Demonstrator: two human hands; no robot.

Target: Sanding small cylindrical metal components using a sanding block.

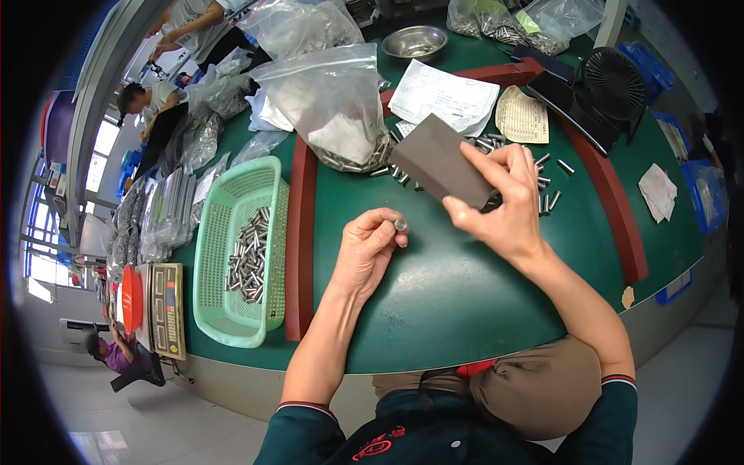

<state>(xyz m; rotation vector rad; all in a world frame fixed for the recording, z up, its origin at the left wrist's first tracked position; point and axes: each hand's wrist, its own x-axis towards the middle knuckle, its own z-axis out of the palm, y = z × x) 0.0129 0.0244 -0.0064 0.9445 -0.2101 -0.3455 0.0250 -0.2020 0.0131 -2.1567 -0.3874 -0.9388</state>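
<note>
My left hand (364,249) is closed in a pinch over the green table, with a small shiny metal pin (401,224) between thumb and fingers; its round end faces up. In my right hand (510,205) is a flat grey-brown rectangular block (440,159), gripped at its lower right corner between thumb and fingers and held tilted. The block is apart from the pin, up and to its right. Loose metal pins (552,201) lie scattered behind and beside my right hand. A mint-green basket (208,263) to the left holds a heap of similar pins (249,260).
Dark red rails (301,256) border the work area, with another rail (612,201) on the right. Behind are a plastic bag of parts (329,101), papers (442,97), a steel bowl (415,43) and a black fan (612,81). A scale (165,310) stands far left. Other people sit beyond.
</note>
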